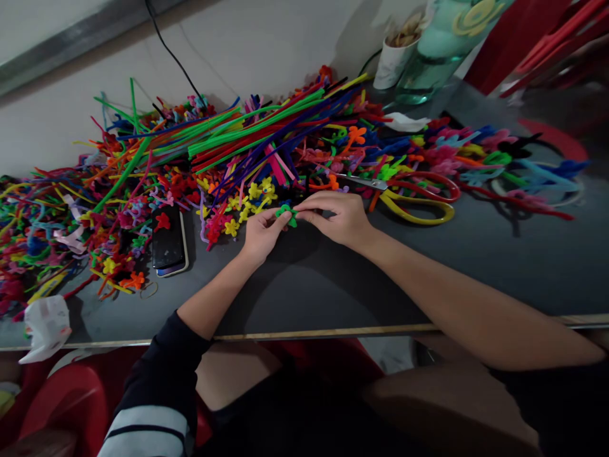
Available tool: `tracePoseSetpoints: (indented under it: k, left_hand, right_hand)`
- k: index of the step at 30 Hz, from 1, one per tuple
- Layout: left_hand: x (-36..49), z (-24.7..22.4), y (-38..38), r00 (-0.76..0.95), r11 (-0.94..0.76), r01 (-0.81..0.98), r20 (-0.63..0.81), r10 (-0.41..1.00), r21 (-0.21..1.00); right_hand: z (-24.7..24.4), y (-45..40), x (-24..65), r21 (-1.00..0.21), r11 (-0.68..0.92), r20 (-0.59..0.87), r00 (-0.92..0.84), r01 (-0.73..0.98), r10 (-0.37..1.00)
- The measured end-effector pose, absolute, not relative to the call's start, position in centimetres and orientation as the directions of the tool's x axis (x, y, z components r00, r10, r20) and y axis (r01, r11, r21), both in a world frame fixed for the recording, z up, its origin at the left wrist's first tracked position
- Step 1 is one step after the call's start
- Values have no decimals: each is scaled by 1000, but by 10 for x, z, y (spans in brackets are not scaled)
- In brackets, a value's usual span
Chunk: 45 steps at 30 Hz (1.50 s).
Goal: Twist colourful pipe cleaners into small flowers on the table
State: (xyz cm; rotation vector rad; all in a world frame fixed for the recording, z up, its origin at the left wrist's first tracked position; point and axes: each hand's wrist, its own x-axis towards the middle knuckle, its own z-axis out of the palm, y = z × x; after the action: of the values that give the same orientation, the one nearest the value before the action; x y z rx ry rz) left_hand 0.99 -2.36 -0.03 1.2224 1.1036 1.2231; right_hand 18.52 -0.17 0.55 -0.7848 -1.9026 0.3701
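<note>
Green flower: a small, bright-green flower of fuzzy pipe cleaner (292,222) is held up between the two hands, just above the near part of the table.
Left hand: the flower is pinched from its left side by the fingers of the left hand (261,236), the thumb pressed on its front.
Right hand: the flower's right edge is grasped by the fingers of the right hand (345,216); which part is gripped cannot be told.
Yellow flowers: a cluster of small, fuzzy yellow flowers (259,193) is seen just beyond the left hand.
Scissors: red-and-yellow-handled metal scissors (375,184) are laid beside the right hand.
Phone: a black, glossy, rectangular phone (167,244) is placed left of the left hand.
Table: multicoloured, straight pipe cleaners (257,130) are heaped along the back of the dark grey table (304,285).
</note>
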Motion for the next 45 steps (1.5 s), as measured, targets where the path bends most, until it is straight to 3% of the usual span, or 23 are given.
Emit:
tracePoseSetpoints:
  k: [18, 25, 33, 37, 45]
  left_hand:
    - [9, -1, -24, 87, -81, -6, 81, 993, 997]
    - [10, -2, -24, 70, -36, 1, 35, 997, 999]
    - [12, -2, -22, 11, -34, -99, 35, 999, 995]
    - [11, -6, -18, -8, -70, -175, 69, 998, 982]
    - [9, -4, -20, 111, -66, -131, 81, 991, 989]
  right_hand:
    - [3, -5, 186, -506, 746, 693, -310, 432, 650]
    - [4, -8, 185, -483, 753, 706, -310, 447, 637]
    - [10, -10, 184, -538, 715, 694, -246, 446, 676]
    - [10, -12, 184, -562, 743, 693, -284, 364, 663]
    - [10, -6, 187, -611, 726, 685, -250, 315, 684]
